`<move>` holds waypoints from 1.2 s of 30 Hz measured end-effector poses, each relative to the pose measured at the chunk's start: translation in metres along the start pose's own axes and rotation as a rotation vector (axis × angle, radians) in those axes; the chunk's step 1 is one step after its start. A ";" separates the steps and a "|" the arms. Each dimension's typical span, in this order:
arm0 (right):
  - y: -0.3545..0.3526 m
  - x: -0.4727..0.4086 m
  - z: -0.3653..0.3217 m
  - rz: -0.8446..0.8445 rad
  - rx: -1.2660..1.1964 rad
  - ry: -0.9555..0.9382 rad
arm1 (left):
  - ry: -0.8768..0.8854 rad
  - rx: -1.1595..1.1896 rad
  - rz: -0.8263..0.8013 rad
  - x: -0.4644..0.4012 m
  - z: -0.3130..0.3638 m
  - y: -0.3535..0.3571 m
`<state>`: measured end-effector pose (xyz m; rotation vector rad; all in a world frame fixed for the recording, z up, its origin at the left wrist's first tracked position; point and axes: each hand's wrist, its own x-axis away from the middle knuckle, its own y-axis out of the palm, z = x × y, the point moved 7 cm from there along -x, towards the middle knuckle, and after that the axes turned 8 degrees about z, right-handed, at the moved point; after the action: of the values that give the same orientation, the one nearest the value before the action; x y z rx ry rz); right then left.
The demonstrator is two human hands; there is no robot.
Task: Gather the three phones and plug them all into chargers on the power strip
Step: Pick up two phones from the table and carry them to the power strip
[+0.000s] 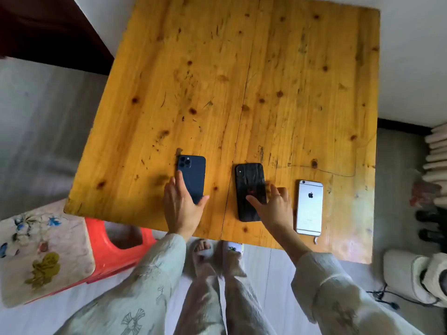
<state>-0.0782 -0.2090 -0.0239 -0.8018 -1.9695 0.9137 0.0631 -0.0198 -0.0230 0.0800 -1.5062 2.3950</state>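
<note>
Three phones lie face down in a row along the near edge of the wooden table (266, 68), their long axes all pointing away from the person.

The left hand (180, 209) rests spread on the lower end of the dark blue phone (192, 177), fingers up its left side and thumb across the bottom corner — touching, not yet closed around it. The right hand (274, 206) is open, thumb tip on the lower part of the black phone (250, 187), its fingers blurred between that phone and the silver phone (310, 206) just to its right.

Each hand has its own phone directly beneath it; the silver one lies nearest the right hand. No power strip or charger can be made out on the table — only a small white piece at the silver phone's near end, too small to identify.
</note>
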 end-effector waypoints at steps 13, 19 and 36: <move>0.028 -0.004 -0.023 0.033 0.120 0.246 | -0.127 -0.079 -0.074 -0.027 0.003 0.017; 0.034 0.000 -0.021 0.016 -0.105 0.387 | -0.270 0.296 -0.175 -0.039 -0.016 0.016; -0.037 0.115 0.057 -0.088 -0.978 0.638 | -0.430 0.648 -0.615 0.037 0.006 0.006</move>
<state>-0.1892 -0.1566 0.0284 -1.3085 -1.7611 -0.4245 0.0254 -0.0191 -0.0178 1.0812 -0.6108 2.2879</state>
